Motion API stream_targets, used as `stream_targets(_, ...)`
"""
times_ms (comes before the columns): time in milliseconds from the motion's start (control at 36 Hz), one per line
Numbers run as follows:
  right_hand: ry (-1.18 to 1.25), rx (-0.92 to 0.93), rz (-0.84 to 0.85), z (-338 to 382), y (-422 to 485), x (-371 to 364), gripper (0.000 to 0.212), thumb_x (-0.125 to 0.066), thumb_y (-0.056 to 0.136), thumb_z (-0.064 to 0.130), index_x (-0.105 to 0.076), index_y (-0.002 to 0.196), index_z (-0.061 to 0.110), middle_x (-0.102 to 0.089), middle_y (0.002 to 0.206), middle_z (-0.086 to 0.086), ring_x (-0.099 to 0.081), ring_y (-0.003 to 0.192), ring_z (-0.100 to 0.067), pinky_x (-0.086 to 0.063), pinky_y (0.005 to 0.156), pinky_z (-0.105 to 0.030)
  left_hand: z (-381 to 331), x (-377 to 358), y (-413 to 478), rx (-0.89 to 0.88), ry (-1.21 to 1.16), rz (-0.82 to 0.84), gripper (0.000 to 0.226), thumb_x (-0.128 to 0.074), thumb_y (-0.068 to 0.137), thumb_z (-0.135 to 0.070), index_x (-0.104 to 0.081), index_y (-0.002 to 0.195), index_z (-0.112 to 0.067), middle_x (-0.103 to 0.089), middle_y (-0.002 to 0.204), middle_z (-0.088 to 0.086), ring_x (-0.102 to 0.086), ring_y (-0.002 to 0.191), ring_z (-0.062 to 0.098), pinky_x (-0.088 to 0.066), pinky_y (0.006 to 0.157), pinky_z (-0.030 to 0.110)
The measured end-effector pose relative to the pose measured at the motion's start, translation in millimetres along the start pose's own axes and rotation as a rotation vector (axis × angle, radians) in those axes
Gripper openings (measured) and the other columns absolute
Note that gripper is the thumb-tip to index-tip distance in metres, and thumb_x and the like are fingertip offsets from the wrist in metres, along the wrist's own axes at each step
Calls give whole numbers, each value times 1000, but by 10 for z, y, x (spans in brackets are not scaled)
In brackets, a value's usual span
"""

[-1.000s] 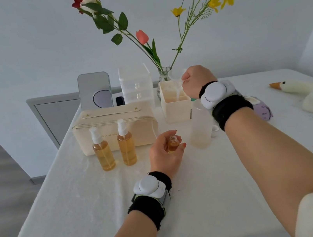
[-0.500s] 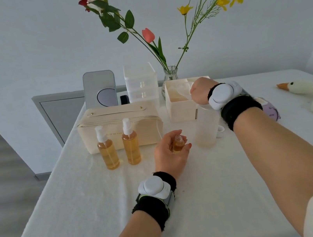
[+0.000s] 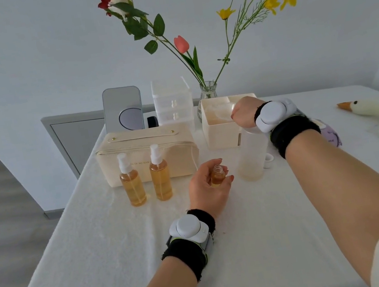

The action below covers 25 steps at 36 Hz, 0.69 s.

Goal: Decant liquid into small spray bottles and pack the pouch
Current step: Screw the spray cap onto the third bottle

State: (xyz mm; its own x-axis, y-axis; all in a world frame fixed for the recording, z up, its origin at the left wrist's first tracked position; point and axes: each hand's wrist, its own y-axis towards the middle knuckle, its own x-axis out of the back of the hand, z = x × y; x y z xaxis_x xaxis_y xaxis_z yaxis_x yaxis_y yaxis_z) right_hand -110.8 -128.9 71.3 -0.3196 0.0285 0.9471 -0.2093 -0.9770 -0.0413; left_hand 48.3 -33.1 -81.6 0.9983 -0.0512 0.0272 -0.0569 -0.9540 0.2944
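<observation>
Left hand [image 3: 206, 188] pinching small uncapped amber-filled bottle [image 3: 218, 176]; right hand [image 3: 244, 113] curled over cream box [image 3: 219, 136], grip contents unclear

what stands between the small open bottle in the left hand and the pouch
Two filled spray bottles stand in front of the pouch, left of the small bottle the left hand holds. The pouch's right end looks unobstructed.

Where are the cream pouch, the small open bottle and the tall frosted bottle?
cream pouch [image 3: 180, 157], head view, on its bare front face.
small open bottle [image 3: 218, 176], head view, on its amber body.
tall frosted bottle [image 3: 251, 156], head view, on the middle of its body.
</observation>
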Motion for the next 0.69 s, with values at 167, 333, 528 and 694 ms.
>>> stream_targets(167, -22, 27, -25, 6, -90, 41, 41, -44, 106, 33, -64, 102, -3, -66, 105, -18, -60, 96, -34, -47, 91, -37, -19, -5, -6, -6, -4, -2, 43, -80, 81, -1, -65, 120, -14, -74, 102, 2, -71, 97, 12, -57, 91, 25)
stream_targets(333, 3, 53, -126, 39, -164, 138, 39, -46, 104, 41, -57, 83, 9, -68, 99, -16, -60, 93, -34, -47, 93, -41, -15, 5, -15, -4, 11, 16, 41, -71, 83, 5, -65, 119, -15, -74, 102, 1, -71, 98, 12, -57, 93, 31)
stream_targets(528, 19, 291, -513, 160, -427, 198, 15, -56, 99, 27, -67, 108, 23, -68, 113, 2, -46, 122, -28, -33, 97, -42, -26, 14, -17, -4, 14, -1, 39, -72, 84, 5, -65, 117, -15, -75, 103, 1, -72, 99, 12, -58, 95, 37)
stream_targets(694, 242, 642, -477, 347, -822, 42, 20, -61, 94, 10, -64, 114, 13, -65, 103, 2, -55, 81, -6, -49, 80, -24, -96, 41, -65, -8, 0, -25, 40, -79, 82, 1, -63, 117, -13, -75, 103, 3, -72, 99, 12, -57, 96, 37)
